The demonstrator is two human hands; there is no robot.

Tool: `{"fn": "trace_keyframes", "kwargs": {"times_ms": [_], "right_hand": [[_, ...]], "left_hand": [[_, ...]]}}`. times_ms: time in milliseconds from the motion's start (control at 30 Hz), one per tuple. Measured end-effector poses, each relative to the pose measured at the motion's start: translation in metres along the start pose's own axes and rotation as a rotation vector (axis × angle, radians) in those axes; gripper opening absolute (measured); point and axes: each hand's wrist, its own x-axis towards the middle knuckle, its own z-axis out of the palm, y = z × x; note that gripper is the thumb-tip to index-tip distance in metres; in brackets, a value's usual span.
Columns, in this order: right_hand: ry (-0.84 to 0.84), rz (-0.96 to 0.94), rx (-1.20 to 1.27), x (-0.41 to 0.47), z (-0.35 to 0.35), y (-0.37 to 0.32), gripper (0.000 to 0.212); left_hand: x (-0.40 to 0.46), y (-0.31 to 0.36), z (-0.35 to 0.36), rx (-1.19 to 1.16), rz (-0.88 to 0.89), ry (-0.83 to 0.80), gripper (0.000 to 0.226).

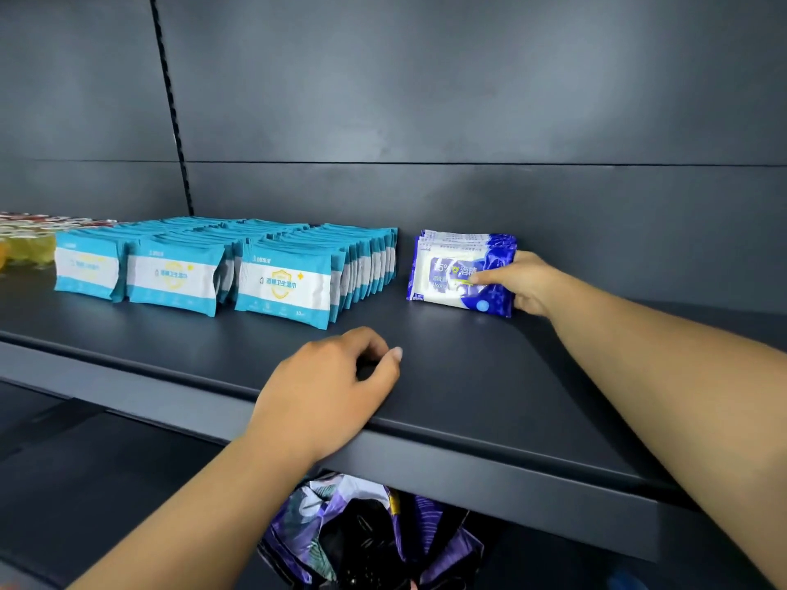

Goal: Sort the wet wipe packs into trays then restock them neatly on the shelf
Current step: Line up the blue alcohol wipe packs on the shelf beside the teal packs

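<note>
Both forearms are bare from the bottom of the view up to the wrists, with no sleeve cuff showing on either, and no watch, band or ring can be seen. The left hand [328,385], nearer the front lip of the shelf [489,419], is ungloved with a short, pale, unpainted thumbnail. The right hand [526,283], further back on that shelf, is ungloved too.

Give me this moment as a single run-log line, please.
stage: restocking shelf | right hand: gripping blue wipe packs, upright | left hand: loosely curled, holding nothing | teal wipe packs: in rows
</note>
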Motion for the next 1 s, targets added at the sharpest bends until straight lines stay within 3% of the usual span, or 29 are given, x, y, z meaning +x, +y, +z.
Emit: {"fn": "trace_keyframes", "kwargs": {"times_ms": [167,333,700,1000], "right_hand": [[0.182,-0.116,-0.314,0.016,0.001,0.002,0.042],[0.302,-0.178,-0.399,0.024,0.011,0.005,0.041],[0.364,-0.142,-0.572,0.015,0.008,0.011,0.075],[0.364,-0.090,-0.695,-0.018,-0.009,0.010,0.059]], "left_hand": [[-0.001,0.001,-0.001,-0.006,-0.004,0.005,0.030],[-0.001,0.001,0.000,-0.020,-0.012,0.018,0.030],[-0.001,0.000,0.002,-0.026,-0.018,0.026,0.022],[-0.001,0.001,0.000,-0.017,-0.028,0.010,0.018]]}}
